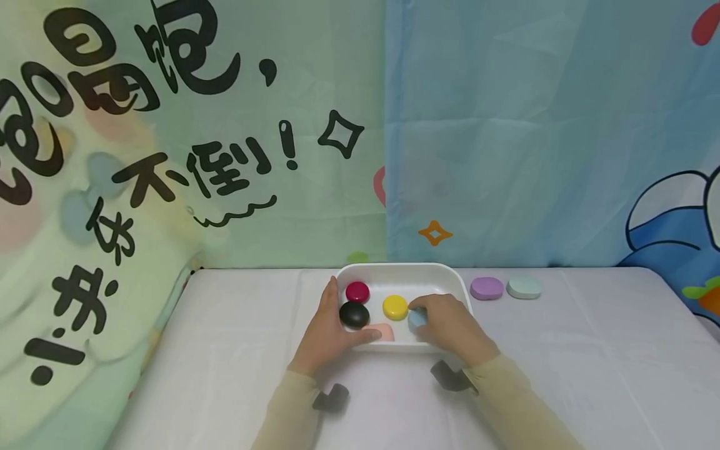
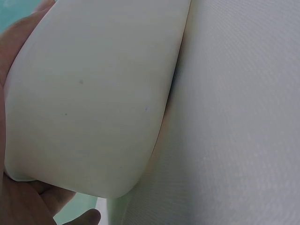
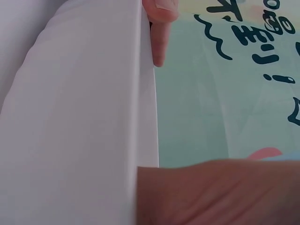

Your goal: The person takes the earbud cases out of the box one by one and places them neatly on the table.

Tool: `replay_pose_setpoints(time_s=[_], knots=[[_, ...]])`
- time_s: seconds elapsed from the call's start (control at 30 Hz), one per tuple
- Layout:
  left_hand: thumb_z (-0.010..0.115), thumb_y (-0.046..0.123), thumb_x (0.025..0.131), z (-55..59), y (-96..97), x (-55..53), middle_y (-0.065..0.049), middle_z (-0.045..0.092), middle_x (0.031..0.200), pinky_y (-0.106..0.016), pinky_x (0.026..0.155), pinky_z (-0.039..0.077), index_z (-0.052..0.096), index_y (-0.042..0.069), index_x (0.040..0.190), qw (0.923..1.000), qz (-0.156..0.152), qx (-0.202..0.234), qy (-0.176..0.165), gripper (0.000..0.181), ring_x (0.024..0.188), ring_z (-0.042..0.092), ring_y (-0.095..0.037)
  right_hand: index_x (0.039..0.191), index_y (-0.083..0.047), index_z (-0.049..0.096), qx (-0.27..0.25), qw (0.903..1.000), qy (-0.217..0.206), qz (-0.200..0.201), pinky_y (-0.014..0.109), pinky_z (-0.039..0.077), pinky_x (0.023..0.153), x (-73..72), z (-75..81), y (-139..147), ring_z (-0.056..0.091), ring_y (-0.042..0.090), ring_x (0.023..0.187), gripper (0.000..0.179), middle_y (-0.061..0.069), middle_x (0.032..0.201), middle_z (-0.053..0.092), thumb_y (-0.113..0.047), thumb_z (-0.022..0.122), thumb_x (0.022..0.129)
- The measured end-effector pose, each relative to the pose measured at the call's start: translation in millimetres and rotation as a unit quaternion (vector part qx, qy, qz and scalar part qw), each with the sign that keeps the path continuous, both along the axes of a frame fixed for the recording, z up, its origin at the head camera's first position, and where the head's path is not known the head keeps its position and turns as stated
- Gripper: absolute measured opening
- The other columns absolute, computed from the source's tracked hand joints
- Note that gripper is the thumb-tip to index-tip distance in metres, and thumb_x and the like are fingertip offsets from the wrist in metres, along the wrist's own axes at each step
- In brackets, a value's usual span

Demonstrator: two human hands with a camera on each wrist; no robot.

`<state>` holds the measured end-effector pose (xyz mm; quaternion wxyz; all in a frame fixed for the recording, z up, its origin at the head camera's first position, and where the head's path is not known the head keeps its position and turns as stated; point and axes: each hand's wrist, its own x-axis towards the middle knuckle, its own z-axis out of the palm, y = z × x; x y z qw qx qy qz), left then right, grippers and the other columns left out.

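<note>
A white rectangular tray (image 1: 399, 267) stands on the table in the head view. My left hand (image 1: 330, 337) grips its left end, thumb over the near rim and fingers along the outer side. The tray's outer wall (image 2: 93, 103) fills much of the left wrist view. Inside the tray, my right hand (image 1: 452, 324) pinches a light blue piece (image 1: 417, 318), partly hidden by the fingers. Beside it lies a round yellow piece (image 1: 395, 307). Further left are a round red piece (image 1: 357, 292), a glossy black one (image 1: 354, 314) and a pink one (image 1: 385, 331), partly under my left thumb.
Right of the tray, a purple oval piece (image 1: 486, 288) and a pale mint oval piece (image 1: 524, 287) lie on the white tablecloth (image 1: 585, 362). A printed curtain (image 1: 315, 212) hangs behind the table's far edge. Dark wrist mounts show near both sleeves.
</note>
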<state>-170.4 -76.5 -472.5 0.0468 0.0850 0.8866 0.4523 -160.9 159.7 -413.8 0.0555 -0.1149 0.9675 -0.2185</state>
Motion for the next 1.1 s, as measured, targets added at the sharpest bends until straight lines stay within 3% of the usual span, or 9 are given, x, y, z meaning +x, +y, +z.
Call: replay_pose_setpoints(time_s=[0.33, 0.6, 1.1], knots=[[0.083, 0.062, 0.071, -0.9, 0.6, 1.1, -0.001, 0.013, 0.168, -0.049, 0.118, 0.03, 0.006, 0.014, 0.163, 1.0, 0.001, 0.004, -0.001, 0.129, 0.152, 0.021, -0.024, 0.116, 0.001, 0.072, -0.004, 0.999, 0.043, 0.013, 0.052, 0.049, 0.098, 3.9, 4.2, 10.5, 0.065, 0.037, 0.108, 0.035, 0.015, 0.109, 0.073, 0.001, 0.075, 0.081], [0.084, 0.061, 0.071, 1.5, 1.4, 1.6, -0.003, 0.013, 0.168, -0.048, 0.119, 0.028, 0.006, 0.012, 0.163, 1.0, 0.003, -0.003, -0.002, 0.13, 0.152, 0.021, -0.025, 0.119, 0.001, 0.07, -0.004, 0.9958, 0.092, 0.001, 0.053, 0.052, 0.093, 4.9, 8.5, 16.8, 0.065, 0.037, 0.098, 0.037, 0.019, 0.105, 0.068, 0.002, 0.075, 0.083], [0.082, 0.065, 0.07, 1.4, 0.6, 2.3, -0.001, 0.012, 0.168, -0.048, 0.118, 0.029, 0.005, 0.015, 0.163, 1.0, 0.002, -0.003, -0.006, 0.131, 0.152, 0.02, -0.023, 0.124, 0.003, 0.066, -0.028, 0.9868, 0.16, -0.004, 0.056, 0.051, 0.092, 12.5, 19.5, 32.8, 0.061, 0.042, 0.106, 0.041, 0.023, 0.114, 0.064, 0.007, 0.074, 0.084]])
